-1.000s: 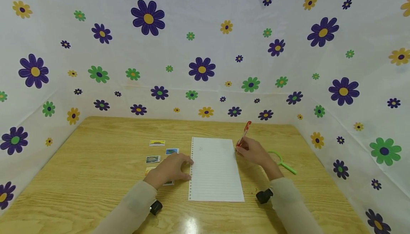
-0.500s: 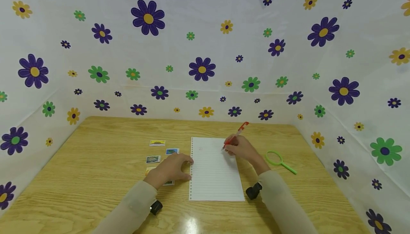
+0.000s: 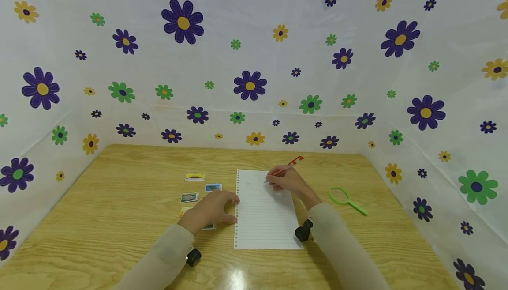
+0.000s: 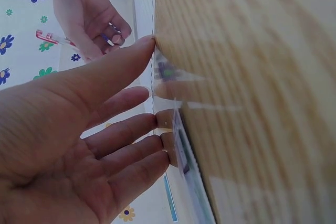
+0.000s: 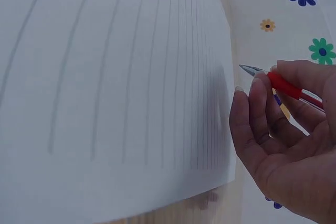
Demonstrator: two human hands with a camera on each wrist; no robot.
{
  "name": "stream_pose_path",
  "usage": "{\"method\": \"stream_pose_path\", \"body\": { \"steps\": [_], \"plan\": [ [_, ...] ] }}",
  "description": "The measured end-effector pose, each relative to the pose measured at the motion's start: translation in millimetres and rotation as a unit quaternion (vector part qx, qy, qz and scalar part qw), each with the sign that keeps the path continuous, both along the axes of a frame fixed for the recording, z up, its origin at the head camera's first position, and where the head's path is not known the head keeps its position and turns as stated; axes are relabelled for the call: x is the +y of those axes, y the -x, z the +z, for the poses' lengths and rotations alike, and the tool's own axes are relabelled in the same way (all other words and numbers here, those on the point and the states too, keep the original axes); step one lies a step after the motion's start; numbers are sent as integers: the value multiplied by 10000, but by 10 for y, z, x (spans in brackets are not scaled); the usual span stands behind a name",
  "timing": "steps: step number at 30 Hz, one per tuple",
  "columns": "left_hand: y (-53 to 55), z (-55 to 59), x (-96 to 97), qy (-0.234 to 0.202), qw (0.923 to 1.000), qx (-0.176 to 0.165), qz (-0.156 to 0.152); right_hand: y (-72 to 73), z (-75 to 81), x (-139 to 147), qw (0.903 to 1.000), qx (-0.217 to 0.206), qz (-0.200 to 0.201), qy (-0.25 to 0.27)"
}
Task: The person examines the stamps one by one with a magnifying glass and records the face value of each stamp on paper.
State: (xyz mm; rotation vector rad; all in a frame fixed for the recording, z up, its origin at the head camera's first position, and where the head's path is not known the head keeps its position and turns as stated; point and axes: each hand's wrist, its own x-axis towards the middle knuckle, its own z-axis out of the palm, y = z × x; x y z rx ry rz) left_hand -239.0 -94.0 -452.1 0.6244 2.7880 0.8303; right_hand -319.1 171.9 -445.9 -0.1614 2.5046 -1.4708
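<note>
A lined sheet of paper [image 3: 263, 219] with punched holes down its left edge lies on the wooden table [image 3: 131, 193]. Faint small writing shows near its top left. My right hand [image 3: 287, 178] pinches a red pen [image 3: 293, 162] over the upper right part of the sheet, the tip pointing left. In the right wrist view the pen's metal tip [image 5: 252, 70] sticks out past the fingers. My left hand [image 3: 210, 210] rests at the paper's left edge, fingers extended and thumb apart, fingertips right at the holes; the left wrist view shows its palm [image 4: 68, 182].
Several small picture cards lie left of the paper, among them a yellow card [image 3: 194, 177] and a blue one [image 3: 213, 187]; the left hand partly covers others. A green magnifying glass [image 3: 349, 202] lies to the right. Flower-printed sheeting [image 3: 254, 60] surrounds the table.
My right hand has moved left with the pen, from beside the paper's right edge to over its upper part, and the pen leans more. The left hand has stayed in place.
</note>
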Motion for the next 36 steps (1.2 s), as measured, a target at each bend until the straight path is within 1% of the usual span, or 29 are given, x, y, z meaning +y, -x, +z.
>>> {"method": "stream_pose_path", "body": {
  "steps": [4, 9, 17, 30, 36],
  "plan": [
    [-3, 11, 2, 9, 10000, -2, -2, 21, -25, -69, 9999, -77, -74, -64],
    [-18, 40, 7, 40, 10000, -27, 2, 55, -58, -132, 9993, -160, -190, -296],
    [-27, 54, 15, 36, 10000, -74, 33, 70, -65, -177, 9973, -266, -369, -579],
    [-39, 80, 8, 42, 10000, 3, -25, 69, -84, -207, 9964, -248, -486, -651],
    [-26, 64, 7, 74, 10000, 27, -27, 64, -79, -209, 9964, -245, -567, -583]
  ]
}}
